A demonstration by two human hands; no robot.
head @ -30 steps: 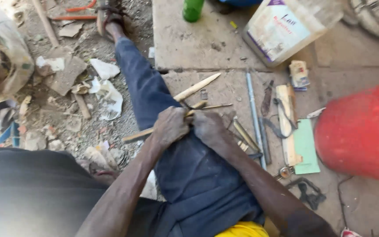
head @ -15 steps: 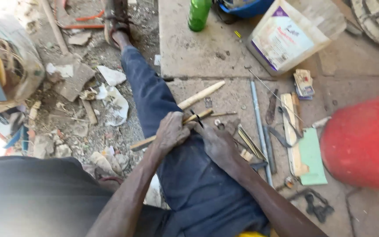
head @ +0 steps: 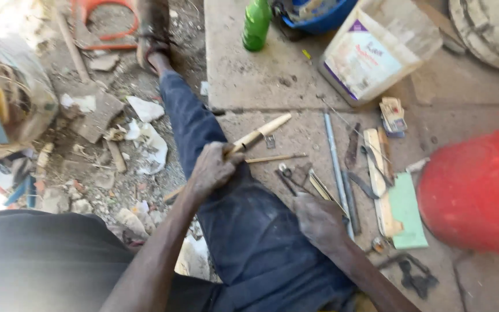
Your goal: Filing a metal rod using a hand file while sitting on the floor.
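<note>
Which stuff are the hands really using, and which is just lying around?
In use:
left hand gripping the bamboo stick
right hand down by the metal rods

Lying about:
green bottle
white canister
red tub
scissors

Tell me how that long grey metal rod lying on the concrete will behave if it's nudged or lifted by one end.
The grey metal rod looks round and straight, so a sideways nudge would probably roll it toward the tools beside it. It seems stiff and unlikely to sag when lifted by one end, though fairly heavy for its thinness. Its smooth surface may slip in a loose grip. The right hand rests near its lower end.
</note>
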